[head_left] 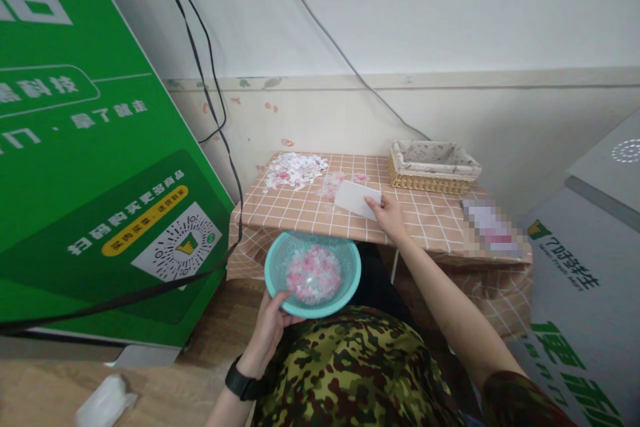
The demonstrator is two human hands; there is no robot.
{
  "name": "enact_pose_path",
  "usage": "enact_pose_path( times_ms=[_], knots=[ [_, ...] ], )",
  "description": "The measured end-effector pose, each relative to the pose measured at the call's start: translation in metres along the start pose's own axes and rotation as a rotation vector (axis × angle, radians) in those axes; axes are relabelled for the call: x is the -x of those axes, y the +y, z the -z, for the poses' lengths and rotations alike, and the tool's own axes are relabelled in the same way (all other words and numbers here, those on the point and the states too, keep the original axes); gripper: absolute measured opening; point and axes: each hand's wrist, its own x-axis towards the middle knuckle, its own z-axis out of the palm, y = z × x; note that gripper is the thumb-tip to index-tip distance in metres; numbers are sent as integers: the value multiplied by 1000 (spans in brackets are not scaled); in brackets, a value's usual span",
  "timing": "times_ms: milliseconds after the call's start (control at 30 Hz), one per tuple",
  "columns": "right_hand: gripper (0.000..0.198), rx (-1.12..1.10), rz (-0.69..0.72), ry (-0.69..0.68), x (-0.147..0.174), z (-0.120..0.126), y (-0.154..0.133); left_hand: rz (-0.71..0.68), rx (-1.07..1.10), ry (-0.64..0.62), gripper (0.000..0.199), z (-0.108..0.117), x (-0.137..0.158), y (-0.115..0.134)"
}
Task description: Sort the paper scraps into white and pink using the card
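Observation:
My left hand (273, 320) grips the near-left rim of a teal plastic colander (279, 257), held at the table's front edge close to my body. Inside it lies a heap of small pink and white pieces (314, 273), too blurred to name. My right hand (390, 215) pinches the right end of a flat white card (354, 197) over the tabletop. Just behind and left of the card are scattered pink and whitish bits (331, 183). Farther left on the table spreads a pile of white paper-like scraps (296, 170) with some pink among them.
A checked brown cloth covers the table (425, 217). A cloth-lined wicker basket (434, 180) stands at its back right, and a blurred-out flat item (493, 228) lies at the right edge. A green panel (100, 147) with a hanging black strap (235, 180) is at left; a grey cabinet (585, 267) is at right.

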Motion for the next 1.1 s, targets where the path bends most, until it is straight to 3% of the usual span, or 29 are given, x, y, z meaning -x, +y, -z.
enact_pose_path(
  times_ms=[100, 167, 300, 433, 600, 800, 967, 1100],
  knots=[
    [47, -114, -38, 63, -5, 0, 4, 20, 10, -15, 47, -1, 3, 8],
    [47, -90, 13, 65, -6, 0, 4, 33, 14, -16, 48, -2, 5, 13],
    [49, -28, 104, -22, -4, -2, 1, 74, -9, -41, 49, 0, 7, 20],
    [53, -147, 57, -182, -3, -6, 5, 97, -55, -64, 41, 5, 5, 21],
    [58, -218, 6, -140, -3, -6, 5, 87, -68, -65, 32, 9, 3, 24],
    [60, -124, 45, -290, 1, 0, -8, 78, -91, -48, 31, 11, 3, 33],
    [64, -252, -68, -236, 2, 2, -13, 98, -90, -37, 28, 11, 4, 34],
    [63, -299, -97, -305, 5, 2, -16, 84, -82, -51, 30, 10, 6, 35]
  ],
)
